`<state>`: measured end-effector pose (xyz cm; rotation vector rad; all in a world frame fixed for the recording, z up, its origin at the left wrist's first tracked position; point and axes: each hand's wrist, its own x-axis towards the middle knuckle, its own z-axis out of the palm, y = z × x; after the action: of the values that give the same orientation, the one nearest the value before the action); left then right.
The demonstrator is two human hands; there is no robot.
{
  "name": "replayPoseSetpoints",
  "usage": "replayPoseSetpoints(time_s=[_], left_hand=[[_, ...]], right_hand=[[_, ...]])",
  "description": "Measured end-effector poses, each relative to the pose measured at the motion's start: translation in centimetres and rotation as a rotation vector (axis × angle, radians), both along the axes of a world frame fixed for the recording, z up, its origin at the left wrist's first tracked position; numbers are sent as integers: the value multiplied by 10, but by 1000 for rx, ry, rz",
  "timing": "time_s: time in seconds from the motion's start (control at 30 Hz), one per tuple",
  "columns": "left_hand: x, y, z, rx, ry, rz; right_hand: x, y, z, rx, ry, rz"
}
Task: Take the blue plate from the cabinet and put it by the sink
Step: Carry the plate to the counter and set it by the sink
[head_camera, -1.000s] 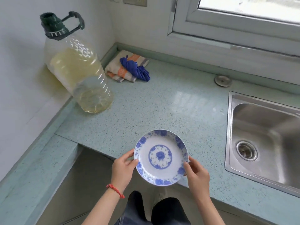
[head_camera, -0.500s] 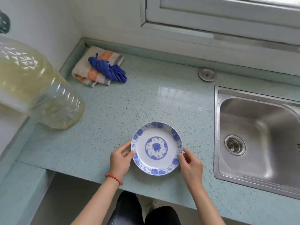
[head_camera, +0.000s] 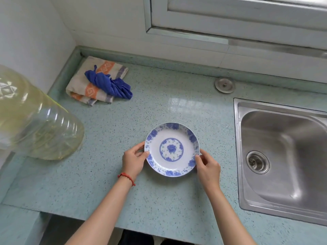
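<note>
One blue-and-white floral plate [head_camera: 172, 149], round, face up, low over or resting on the speckled green countertop [head_camera: 159, 200]; contact cannot be told. Left hand [head_camera: 133, 160] pinches its left rim, right hand [head_camera: 208, 167] its right rim, equally near. Steel sink [head_camera: 283, 156] lies to the right, apart from the plate; release looks imminent.

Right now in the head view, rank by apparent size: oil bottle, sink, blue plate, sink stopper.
1. Sink and oil bottle: both cropped by the frame, and the bottle sits nearer the camera, so unranked.
2. Blue plate, held by left hand and right hand.
3. Sink stopper.
</note>
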<state>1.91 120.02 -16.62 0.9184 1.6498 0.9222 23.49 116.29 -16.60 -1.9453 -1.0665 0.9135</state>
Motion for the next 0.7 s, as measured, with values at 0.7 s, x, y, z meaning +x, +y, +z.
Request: replayPoseSetpoints(time_s=[0.7], left_hand=[[20, 122, -7, 72, 45, -33]], right_hand=[[15, 116, -1, 31, 18, -42]])
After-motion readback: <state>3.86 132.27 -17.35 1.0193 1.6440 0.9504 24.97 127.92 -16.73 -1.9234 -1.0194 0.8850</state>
